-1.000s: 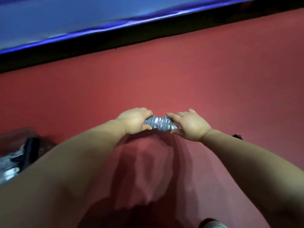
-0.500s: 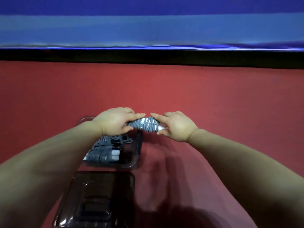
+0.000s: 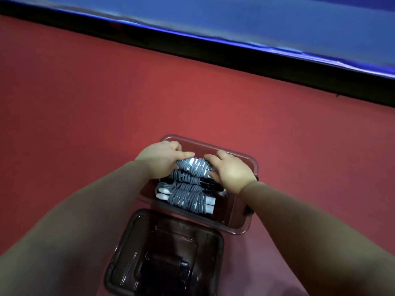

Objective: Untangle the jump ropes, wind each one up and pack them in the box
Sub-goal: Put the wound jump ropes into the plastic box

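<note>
a view down two bare forearms to a clear, dark-tinted plastic box point(image 3: 239, 230) on a red floor point(image 3: 85, 103). nearest the viewer, just in front of the box, its lid point(image 3: 164, 253) lies off on the floor. inside the box, against the near wall, lies a wound jump rope point(image 3: 188, 198), grey cord wrapped round white handles. just behind it lies a second wound rope point(image 3: 188, 178), this one with black handles. over the far half of the box, the left hand point(image 3: 159, 160) and the right hand point(image 3: 230, 173) hold a third wound rope point(image 3: 193, 166), one hand at each end, fingers and thumbs curled round it. it sits low, touching or almost touching the second rope; which cannot be told. beyond the box the floor runs to a black strip point(image 3: 213, 52) and a blue band point(image 3: 235, 18). the packing looks well along: two ropes are in, the third is going in but not let go, and the lid is not yet on. whether more ropes wait out of view cannot be told.
</note>
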Motion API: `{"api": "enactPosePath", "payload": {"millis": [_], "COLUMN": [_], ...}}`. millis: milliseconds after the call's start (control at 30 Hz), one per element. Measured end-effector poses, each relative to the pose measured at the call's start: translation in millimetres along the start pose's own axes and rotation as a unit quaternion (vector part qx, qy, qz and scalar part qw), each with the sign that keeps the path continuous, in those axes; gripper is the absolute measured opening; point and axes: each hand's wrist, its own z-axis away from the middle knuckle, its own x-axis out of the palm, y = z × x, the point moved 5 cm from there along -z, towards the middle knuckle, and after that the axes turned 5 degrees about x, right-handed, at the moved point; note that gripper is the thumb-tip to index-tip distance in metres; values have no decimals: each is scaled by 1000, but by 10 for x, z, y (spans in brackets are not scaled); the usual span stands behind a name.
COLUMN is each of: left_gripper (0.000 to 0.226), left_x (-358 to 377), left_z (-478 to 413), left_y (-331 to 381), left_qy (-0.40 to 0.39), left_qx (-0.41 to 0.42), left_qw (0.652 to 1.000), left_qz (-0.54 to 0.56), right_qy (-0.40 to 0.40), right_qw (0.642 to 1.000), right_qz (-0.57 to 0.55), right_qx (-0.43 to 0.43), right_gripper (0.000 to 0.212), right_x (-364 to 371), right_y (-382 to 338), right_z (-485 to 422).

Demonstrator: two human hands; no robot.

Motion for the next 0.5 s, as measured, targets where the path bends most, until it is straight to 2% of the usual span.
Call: {"api": "enactPosePath", "payload": {"millis": [100, 367, 500], "left_gripper": [57, 56, 57], "left_x": [112, 212, 213], "left_z": [-75, -130, -120], "left_y": [-16, 0, 6], "left_qy": [-1, 28, 29], "left_qx": [-20, -32, -31], "left_qw": [1000, 994, 991], "left_qz": [-15, -104, -126], "right_qy": [-6, 26, 24], "right_qw": [1000, 990, 987], "right_qz": [-16, 127, 142], "right_qx": [18, 62, 72], "right_gripper": [55, 59, 64], "right_x": [94, 215, 197], "right_y": [72, -75, -69], "right_z": [-34, -91, -80]}}
